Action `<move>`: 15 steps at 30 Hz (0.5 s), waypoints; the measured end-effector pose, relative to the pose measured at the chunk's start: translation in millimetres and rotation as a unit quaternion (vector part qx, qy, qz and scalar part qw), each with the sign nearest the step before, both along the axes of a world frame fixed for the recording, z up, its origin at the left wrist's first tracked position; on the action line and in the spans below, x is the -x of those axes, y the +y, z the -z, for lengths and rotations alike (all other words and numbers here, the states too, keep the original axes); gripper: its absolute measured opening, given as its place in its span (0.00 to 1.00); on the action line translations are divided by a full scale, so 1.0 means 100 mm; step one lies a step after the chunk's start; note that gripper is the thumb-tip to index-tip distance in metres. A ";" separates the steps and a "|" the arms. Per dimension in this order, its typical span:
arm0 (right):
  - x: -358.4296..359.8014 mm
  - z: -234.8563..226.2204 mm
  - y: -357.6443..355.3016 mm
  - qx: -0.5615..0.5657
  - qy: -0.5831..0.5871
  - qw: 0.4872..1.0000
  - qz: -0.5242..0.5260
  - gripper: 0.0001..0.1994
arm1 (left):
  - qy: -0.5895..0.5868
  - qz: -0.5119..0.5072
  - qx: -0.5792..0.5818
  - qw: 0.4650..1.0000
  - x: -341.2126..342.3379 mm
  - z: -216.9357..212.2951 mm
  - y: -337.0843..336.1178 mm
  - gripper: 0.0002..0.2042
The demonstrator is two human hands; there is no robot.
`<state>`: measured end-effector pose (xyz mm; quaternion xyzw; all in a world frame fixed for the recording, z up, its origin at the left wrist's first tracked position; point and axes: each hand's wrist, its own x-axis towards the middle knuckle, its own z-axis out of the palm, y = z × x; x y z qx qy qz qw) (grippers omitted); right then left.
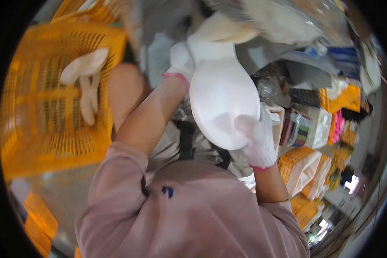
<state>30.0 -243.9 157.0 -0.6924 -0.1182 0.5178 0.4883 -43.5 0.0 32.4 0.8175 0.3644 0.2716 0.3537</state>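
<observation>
A large white, smooth, spoon-shaped piece is held in front of me, its wide rounded end towards my body and its narrower part pointing away. My left hand, in a white knit glove with a pink cuff, grips the left edge of the narrow part; its fingers are partly hidden behind the piece. At the wide end my right hand, gloved the same way, holds the right rim with the thumb over the top face. Just beyond the narrow part is a blurred cream piece.
To the left stands a yellow slatted plastic crate with several cream, elongated pieces in it. Grey sheeting and clear plastic bags lie ahead. More yellow crates and white-lined containers run along the right.
</observation>
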 end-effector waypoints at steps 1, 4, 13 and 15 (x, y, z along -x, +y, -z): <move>0.06 -0.08 -0.02 0.015 0.024 0.999 -0.027 0.28 | -0.025 -0.040 0.059 0.997 0.04 0.03 -0.04 0.20; 0.17 -0.16 -0.14 0.101 0.040 0.994 0.019 0.29 | -0.345 -0.104 0.470 0.806 -0.04 0.17 -0.27 0.19; 0.17 0.01 -0.05 -0.084 0.023 0.996 0.025 0.27 | -0.324 -0.017 0.428 0.844 -0.25 0.01 -0.10 0.20; 0.14 0.07 -0.19 0.002 0.095 0.988 0.119 0.29 | -0.392 0.010 0.525 0.756 -0.17 -0.05 -0.24 0.19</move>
